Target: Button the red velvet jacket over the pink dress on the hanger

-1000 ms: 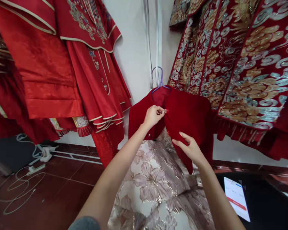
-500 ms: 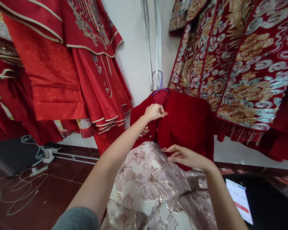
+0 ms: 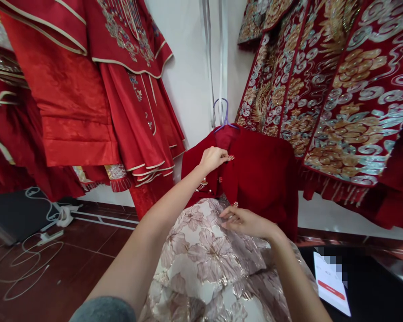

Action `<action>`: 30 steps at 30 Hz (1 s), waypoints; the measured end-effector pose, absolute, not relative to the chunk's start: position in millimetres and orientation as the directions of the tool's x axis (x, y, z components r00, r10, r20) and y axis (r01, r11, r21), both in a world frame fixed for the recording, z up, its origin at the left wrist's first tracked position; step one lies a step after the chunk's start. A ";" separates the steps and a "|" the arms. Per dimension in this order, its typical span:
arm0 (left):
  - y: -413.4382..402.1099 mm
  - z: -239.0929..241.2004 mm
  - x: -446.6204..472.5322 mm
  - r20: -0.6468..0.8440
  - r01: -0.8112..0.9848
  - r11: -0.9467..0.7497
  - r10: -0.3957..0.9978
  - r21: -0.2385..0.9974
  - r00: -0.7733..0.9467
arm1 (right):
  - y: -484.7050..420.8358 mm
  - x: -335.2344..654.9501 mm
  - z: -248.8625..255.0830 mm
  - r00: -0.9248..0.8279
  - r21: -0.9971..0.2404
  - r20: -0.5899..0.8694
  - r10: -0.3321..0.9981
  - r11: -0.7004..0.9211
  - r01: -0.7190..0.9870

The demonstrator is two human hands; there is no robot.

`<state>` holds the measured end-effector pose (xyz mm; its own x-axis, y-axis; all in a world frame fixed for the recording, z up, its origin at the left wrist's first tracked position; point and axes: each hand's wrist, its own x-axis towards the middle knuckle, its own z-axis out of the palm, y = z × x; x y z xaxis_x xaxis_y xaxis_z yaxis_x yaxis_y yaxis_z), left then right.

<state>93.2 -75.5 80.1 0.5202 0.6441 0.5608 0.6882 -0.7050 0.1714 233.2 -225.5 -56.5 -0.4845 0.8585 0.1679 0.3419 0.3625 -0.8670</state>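
A red velvet jacket (image 3: 263,165) hangs on a purple hanger (image 3: 225,117) against the wall. My left hand (image 3: 213,158) pinches a jewelled button (image 3: 231,157) at the jacket's upper front edge. Lower down, another jewelled button (image 3: 235,204) sits on the same edge, just above my right hand (image 3: 245,221). That hand's fingers are loosely stretched towards the left, with nothing visible in them. A beaded ornament (image 3: 203,182) shows on the jacket's other front panel, partly behind my left forearm. Beneath my hands spreads a pale floral brocade cloth (image 3: 208,250).
Red garments (image 3: 137,103) hang on the left, and a heavily embroidered garment (image 3: 349,98) hangs on the right. A lit phone (image 3: 331,281) lies on a black surface (image 3: 372,286) at the lower right. White cables (image 3: 30,264) trail over the tiled floor at the left.
My right hand has come off the lower button and shifted slightly down and left. The lower button has moved a little up and right. My left hand stays at the upper button.
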 end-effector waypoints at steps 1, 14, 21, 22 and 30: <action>-76.6 77.2 93.0 0.572 0.693 -0.707 0.629 0.139 0.527 | -225.0 229.4 -54.0 -0.469 -0.860 0.192 0.862 0.378 0.343; -68.4 57.1 69.7 0.742 0.543 -0.816 0.488 0.201 0.459 | -138.0 202.2 10.4 0.085 -0.678 0.729 0.679 0.701 0.220; -80.2 44.6 51.8 0.585 0.806 -0.416 0.554 -0.421 0.592 | -113.0 190.2 -4.9 0.203 -0.632 0.684 0.700 0.431 0.644; -81.6 43.3 49.1 0.596 0.809 -0.381 0.548 -0.447 0.587 | -115.5 198.1 -5.7 0.233 -0.620 0.686 0.689 0.386 0.683; -85.5 47.1 40.3 0.627 0.852 -0.221 0.595 -0.474 0.503 | -145.4 279.9 19.6 0.213 -0.421 0.717 0.664 0.169 0.891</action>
